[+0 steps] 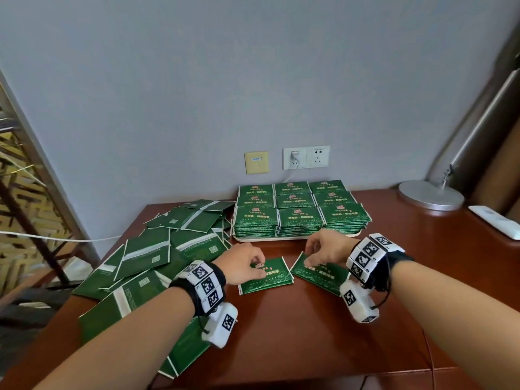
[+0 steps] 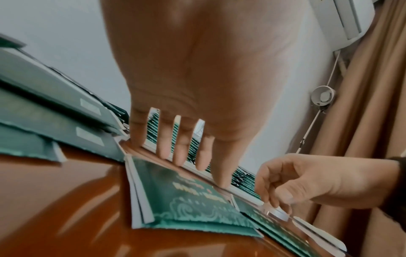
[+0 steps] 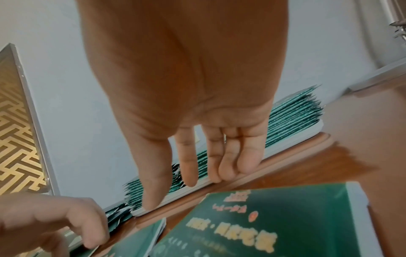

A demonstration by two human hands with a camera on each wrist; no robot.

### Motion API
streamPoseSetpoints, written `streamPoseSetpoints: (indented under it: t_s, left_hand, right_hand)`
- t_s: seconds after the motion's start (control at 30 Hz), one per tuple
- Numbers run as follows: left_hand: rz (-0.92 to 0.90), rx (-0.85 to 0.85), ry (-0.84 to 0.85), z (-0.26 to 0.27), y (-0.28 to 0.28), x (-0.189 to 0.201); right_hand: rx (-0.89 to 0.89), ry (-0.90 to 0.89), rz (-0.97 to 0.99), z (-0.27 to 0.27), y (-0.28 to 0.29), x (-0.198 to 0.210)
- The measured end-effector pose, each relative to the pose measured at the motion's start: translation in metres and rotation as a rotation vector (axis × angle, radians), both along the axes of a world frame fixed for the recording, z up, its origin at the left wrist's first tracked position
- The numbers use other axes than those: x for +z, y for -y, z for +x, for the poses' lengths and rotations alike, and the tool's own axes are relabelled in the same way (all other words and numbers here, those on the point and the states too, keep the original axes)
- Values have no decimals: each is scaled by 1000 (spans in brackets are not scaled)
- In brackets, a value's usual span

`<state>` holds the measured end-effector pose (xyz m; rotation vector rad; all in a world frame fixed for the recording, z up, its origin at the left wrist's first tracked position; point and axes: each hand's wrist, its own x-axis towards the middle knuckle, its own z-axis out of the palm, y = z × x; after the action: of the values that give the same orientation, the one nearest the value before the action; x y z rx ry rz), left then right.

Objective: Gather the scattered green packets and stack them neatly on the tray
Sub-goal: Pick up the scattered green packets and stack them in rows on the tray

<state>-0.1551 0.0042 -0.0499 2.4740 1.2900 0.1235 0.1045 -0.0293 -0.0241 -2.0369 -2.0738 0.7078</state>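
Note:
Two lots of green packets lie face up on the brown table in front of the tray. My left hand (image 1: 260, 266) pinches the far edge of a small stack of packets (image 1: 273, 280), thumb on top (image 2: 222, 182) and fingers behind the edge. My right hand (image 1: 309, 260) pinches the far left corner of the other packet (image 1: 320, 275), which fills the lower right of the right wrist view (image 3: 274, 222). The white tray (image 1: 295, 238) behind holds rows of neatly stacked packets (image 1: 298, 218). A loose pile of packets (image 1: 168, 249), mostly face down, covers the table's left side.
A round metal lamp base (image 1: 430, 195) and a white remote (image 1: 495, 220) sit at the back right. Wall sockets with a plugged charger (image 1: 295, 157) are behind the tray. The pile reaches the table's left edge. Bare wood (image 1: 309, 333) lies between my forearms.

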Motion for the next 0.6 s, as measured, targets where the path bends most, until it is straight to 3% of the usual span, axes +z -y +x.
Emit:
streamPoseSetpoints:
  t_s: [0.3,0.6]
  left_hand:
    - [59,122,-276,1,-9,-8]
    - [-4,179,-156,6,2,2]
  right_hand:
    - [-101,196,-147,13,15,3]
    - [-162,157,-120,19,21,-2]
